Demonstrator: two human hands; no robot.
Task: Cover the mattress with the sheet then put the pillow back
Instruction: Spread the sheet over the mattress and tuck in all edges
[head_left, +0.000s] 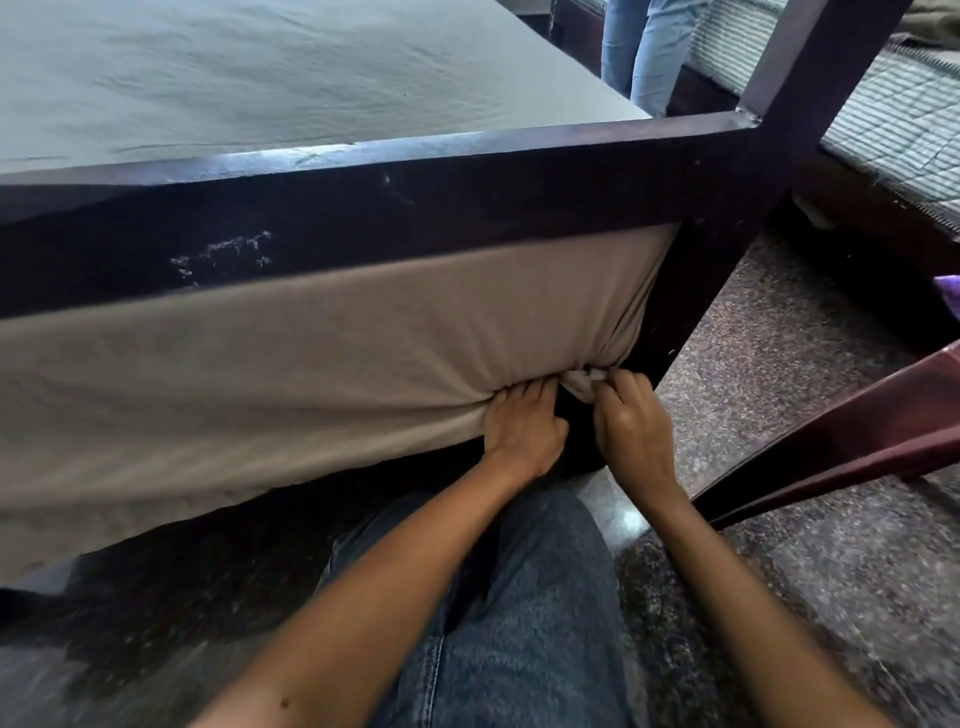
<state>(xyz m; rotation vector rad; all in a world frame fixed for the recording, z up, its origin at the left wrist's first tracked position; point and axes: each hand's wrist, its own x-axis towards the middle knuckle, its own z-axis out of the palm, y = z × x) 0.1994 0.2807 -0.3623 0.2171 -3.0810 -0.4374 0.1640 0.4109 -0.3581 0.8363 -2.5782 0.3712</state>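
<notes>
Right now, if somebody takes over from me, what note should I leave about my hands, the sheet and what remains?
Left hand: grips the gathered sheet at the lower corner, beside the bed post.
Right hand: pinches the bunched edge of the same corner.
Done: the sheet covers the top and this side.
Left: tuck this corner under, then put the pillow back. No pillow is in view.

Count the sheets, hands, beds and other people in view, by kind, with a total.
Sheets: 1, the sheet
Hands: 2, left hand and right hand, both gripping its bunched corner
Beds: 2, near bed and far bed
Other people: 1, a bystander
Total: 6
</notes>
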